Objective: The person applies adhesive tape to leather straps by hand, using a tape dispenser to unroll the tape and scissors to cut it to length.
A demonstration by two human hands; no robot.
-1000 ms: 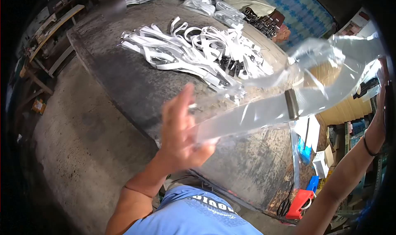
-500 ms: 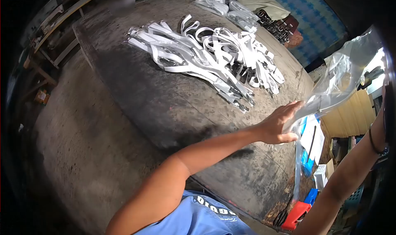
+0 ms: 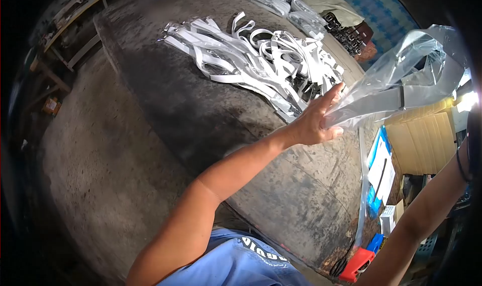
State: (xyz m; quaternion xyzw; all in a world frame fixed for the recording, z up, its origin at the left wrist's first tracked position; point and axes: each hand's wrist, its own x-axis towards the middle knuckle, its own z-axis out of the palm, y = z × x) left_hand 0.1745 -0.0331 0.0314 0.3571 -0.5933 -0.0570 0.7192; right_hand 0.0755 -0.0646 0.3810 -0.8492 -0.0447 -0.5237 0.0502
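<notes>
A clear plastic bag [image 3: 386,90] stretches across the upper right, with a greyish flat band inside it. Its near end lies in my left hand [image 3: 312,121], between the thumb and the raised forefinger; the other fingers are partly behind the plastic. My right hand [image 3: 467,153] is raised at the right edge, past a dark wristband. Only its base shows, and its fingers are lost in the dark border. Behind my left hand, a pile of white lanyards [image 3: 241,60] with black and metal fittings lies on the worn dark table [image 3: 201,115], some in clear wrappers.
Bagged coils [image 3: 306,22] and dark buckled straps [image 3: 346,35] lie at the table's far edge. On the right are a paper with a blue border [image 3: 380,175], a small white box [image 3: 387,219], a red tool or dispenser [image 3: 357,263] and a cardboard carton [image 3: 419,143].
My left hand has moved left and upward, drawing the near end of the plastic bag with it. The bag is spread wider, and the view has shifted slightly.
</notes>
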